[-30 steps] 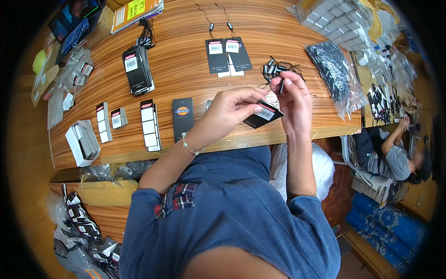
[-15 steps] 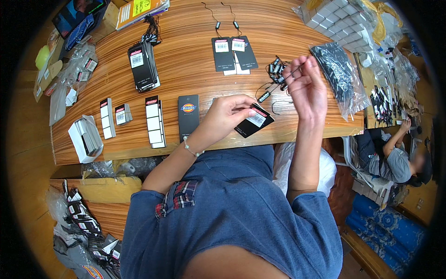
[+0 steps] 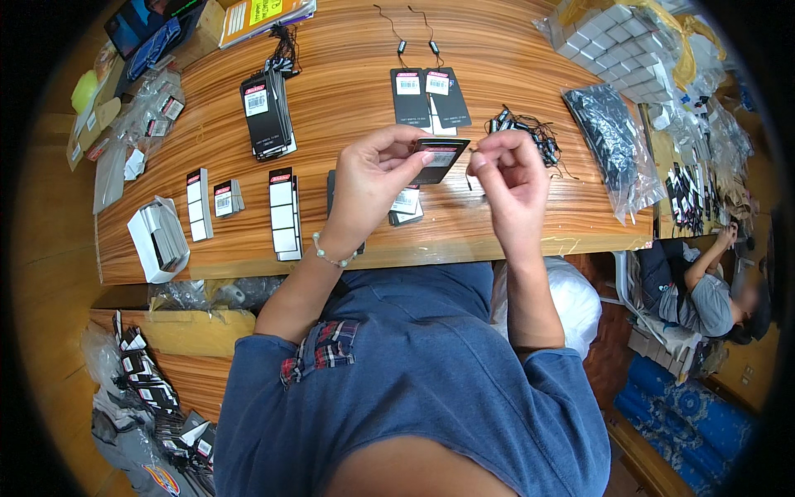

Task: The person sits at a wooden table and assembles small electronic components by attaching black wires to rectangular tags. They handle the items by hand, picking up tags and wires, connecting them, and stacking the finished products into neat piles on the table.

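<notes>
My left hand (image 3: 377,174) holds black hang tags (image 3: 440,162) with a white barcode sticker, tilted up above the table's near edge. Beside them, the thumb and fingers of my right hand (image 3: 515,170) pinch a thin black tag string (image 3: 469,178). Whether the string touches the tags I cannot tell. Just past my right hand lies a heap of black tag strings (image 3: 542,137). Under my left hand, small stickered cards (image 3: 406,207) lie on the table, partly covered. Farther off, two black tags (image 3: 408,106) with strings stretched out lie side by side.
A tall stack of strung black tags (image 3: 269,124) lies to the left. Nearer are white label strips (image 3: 282,219) and a white box of cards (image 3: 157,244). At right, a plastic bag of strings (image 3: 609,141) lies below stacked white boxes (image 3: 613,45). Another person (image 3: 704,286) sits far right.
My right hand has come down and left from the string heap, bringing a string beside the tags. My left hand has raised and tilted the tags, uncovering small cards beneath.
</notes>
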Demonstrator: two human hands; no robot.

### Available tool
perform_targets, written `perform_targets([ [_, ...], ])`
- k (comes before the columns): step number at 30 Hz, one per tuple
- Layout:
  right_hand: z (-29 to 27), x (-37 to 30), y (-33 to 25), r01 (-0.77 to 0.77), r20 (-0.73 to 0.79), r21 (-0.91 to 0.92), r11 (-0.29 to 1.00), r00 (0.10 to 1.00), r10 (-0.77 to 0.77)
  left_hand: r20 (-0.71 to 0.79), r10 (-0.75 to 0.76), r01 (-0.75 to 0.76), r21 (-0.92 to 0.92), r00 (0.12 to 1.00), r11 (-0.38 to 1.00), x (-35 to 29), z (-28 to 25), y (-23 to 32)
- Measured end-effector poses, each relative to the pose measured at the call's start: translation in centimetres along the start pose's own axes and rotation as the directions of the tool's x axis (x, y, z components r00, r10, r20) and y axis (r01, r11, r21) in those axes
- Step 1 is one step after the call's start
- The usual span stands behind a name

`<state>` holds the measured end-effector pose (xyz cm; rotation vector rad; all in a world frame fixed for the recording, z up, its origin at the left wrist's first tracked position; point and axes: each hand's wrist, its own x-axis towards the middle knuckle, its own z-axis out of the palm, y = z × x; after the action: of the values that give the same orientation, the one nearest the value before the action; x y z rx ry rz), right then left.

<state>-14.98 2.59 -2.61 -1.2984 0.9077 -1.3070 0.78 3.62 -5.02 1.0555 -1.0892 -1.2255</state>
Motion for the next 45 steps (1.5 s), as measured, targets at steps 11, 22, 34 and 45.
perform_targets([
  [11, 1.5, -0.2, 1.8, 0.165, 0.000, -0.346, 0.924, 0.984, -0.176, -0.040, 0.022, -0.020, 0.070, 0.999, 0.997, -0.3, 0.2, 0.5],
  [22, 1.5, -0.3, 2.1, 0.155, -0.026, -0.297, 0.942, 0.985, -0.170, 0.029, 0.014, -0.015, 0.067, 0.999, 0.998, -0.6, 0.5, 1.2],
  [34, 1.6, -0.8, 2.0, 0.019, -0.040, 0.008, 1.000, 0.999, -0.019, 0.095, 0.023, -0.034, 0.110, 0.995, 0.993, -1.1, 0.5, 2.1],
  [45, 2.0, -0.9, 2.1, 0.111, -0.077, -0.194, 0.975, 0.989, -0.128, 0.083, 0.262, -0.273, 0.409, 0.961, 0.871, -1.1, 0.4, 1.5],
])
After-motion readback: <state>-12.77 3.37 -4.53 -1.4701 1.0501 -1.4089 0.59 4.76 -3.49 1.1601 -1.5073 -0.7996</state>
